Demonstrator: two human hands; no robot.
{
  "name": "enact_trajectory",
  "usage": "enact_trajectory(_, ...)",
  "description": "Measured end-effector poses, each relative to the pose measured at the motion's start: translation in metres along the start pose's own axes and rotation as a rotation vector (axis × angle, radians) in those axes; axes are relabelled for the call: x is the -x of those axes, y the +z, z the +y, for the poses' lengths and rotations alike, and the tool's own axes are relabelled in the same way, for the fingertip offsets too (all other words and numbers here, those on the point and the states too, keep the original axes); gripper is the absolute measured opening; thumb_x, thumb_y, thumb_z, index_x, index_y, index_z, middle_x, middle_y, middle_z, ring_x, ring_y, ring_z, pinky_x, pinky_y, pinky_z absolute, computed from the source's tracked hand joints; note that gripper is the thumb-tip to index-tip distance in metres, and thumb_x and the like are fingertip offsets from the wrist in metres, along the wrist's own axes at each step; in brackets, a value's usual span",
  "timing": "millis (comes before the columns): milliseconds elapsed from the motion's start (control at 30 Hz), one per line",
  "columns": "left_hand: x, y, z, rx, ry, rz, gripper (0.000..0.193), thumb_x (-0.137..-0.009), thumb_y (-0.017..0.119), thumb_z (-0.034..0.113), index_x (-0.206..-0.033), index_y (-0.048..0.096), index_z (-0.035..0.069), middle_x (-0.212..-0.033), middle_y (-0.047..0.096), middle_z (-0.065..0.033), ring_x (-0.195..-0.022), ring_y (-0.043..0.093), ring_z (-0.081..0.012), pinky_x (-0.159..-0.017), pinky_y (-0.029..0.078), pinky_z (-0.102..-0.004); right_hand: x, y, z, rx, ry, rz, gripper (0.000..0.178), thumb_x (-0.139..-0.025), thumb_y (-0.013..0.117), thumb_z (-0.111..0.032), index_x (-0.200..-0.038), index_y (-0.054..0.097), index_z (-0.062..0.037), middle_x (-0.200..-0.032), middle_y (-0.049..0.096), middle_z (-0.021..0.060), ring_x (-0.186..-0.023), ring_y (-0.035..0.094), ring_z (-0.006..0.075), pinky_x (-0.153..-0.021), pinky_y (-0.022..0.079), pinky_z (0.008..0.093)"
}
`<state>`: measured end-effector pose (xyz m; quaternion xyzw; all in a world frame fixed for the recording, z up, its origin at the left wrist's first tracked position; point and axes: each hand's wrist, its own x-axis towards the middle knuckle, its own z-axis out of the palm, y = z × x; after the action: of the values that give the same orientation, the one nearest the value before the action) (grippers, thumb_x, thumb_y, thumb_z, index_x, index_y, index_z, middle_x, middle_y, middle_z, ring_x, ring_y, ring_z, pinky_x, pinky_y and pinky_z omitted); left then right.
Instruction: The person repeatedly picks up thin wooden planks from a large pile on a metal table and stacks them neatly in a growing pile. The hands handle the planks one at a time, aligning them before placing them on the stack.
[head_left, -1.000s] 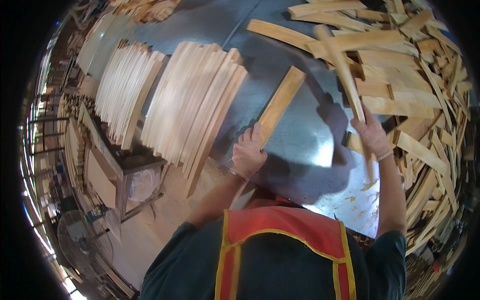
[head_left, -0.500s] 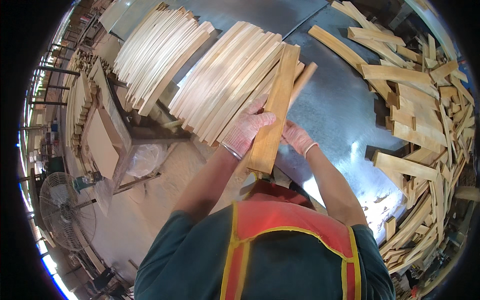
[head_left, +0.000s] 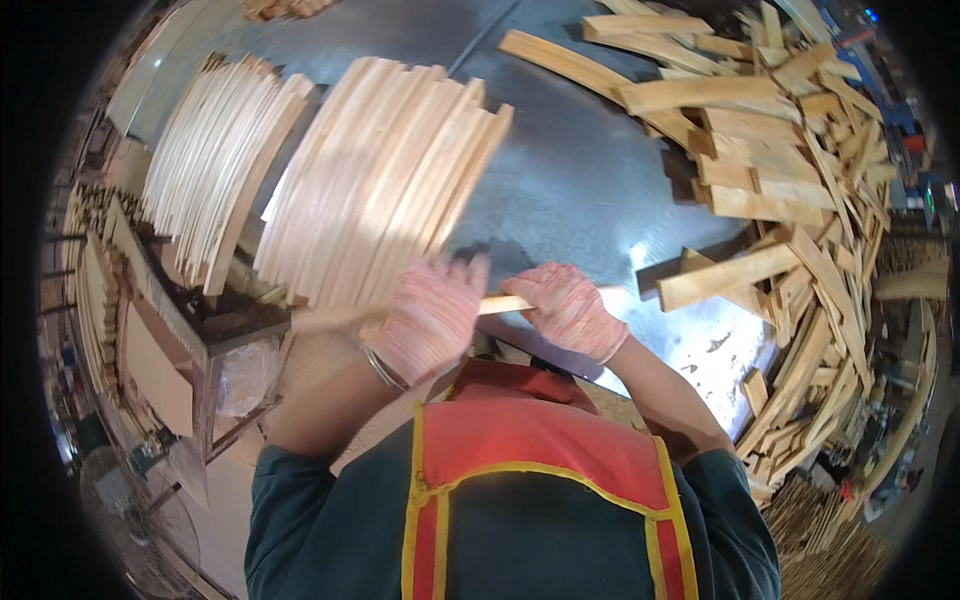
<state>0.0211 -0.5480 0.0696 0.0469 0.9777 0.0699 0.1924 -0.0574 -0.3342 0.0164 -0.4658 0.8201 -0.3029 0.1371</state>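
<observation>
Your wooden strip lies almost level across the middle of the frame, just above the top of your red apron with its yellow edging. Your right hand, in a red-and-white glove, is closed around it, thumb and fingers together on the wood. Your left hand, gloved alike, covers the strip left of centre with its fingers extended upward; whether it grips or merely rests there, you cannot tell (the fingertips are blurred). The strip's left part, blurred too, reaches out past your left wrist.

Above your left hand, a large row of pale strips stands side by side on the grey metal table, with a second, narrower row at the upper left. A jumbled pile of boards fills the right side, and a round fan stands at the lower left.
</observation>
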Motion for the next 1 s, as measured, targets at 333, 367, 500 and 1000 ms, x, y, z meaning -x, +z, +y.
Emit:
enact_trajectory(333, -0.055, 0.116, -0.024, -0.093, -0.314, 0.543, 0.046, -0.086, 0.066, 0.023, -0.129, 0.062, 0.011, -0.136, 0.059, -0.0129, -0.131, 0.054, -0.0340, -0.106, 0.044, -0.0498, 0.168, -0.165, 0.199, 0.716, 0.539, -0.383, 0.096, -0.074, 0.082, -0.026, -0.159, 0.040, -0.0131, -0.155, 0.051, 0.0142, -0.151, 0.037, 0.0388, -0.120, 0.034, 0.0505)
enact_trajectory(367, -0.066, 0.123, -0.033, -0.187, -0.359, 0.613, 0.054, -0.082, 0.067, 0.021, -0.135, 0.060, 0.012, -0.140, 0.056, -0.0119, -0.135, 0.051, -0.0338, -0.109, 0.042, -0.0495, 0.172, -0.176, 0.203, 0.773, 0.630, -0.568, 0.099, -0.075, 0.082, -0.027, -0.161, 0.037, -0.0136, -0.156, 0.049, 0.0136, -0.152, 0.036, 0.0374, -0.120, 0.034, 0.0499)
enact_trajectory(500, -0.054, 0.113, -0.043, -0.042, -0.429, 0.469, 0.059, -0.092, 0.064, 0.032, -0.146, 0.051, 0.011, -0.144, 0.052, -0.0134, -0.136, 0.048, -0.0352, -0.116, 0.035, -0.0526, 0.148, -0.150, 0.216, 0.892, 0.516, -0.601, 0.099, -0.072, 0.084, -0.034, -0.158, 0.039, -0.0159, -0.146, 0.057, 0.0137, -0.140, 0.050, 0.0324, -0.115, 0.041, 0.0473)
enact_trajectory(1000, 0.087, 0.198, -0.188, 2.186, -1.144, 0.866, 0.032, -0.098, 0.072, 0.044, -0.107, 0.068, 0.014, -0.082, 0.063, 0.0034, -0.070, 0.055, -0.0167, -0.065, 0.047, -0.0360, -0.117, 0.048, 0.147, -0.648, 0.884, -0.049, 0.050, -0.100, 0.059, -0.054, -0.115, 0.066, -0.0068, -0.092, 0.069, 0.0122, -0.069, 0.070, 0.0214, -0.057, 0.058, 0.0357)
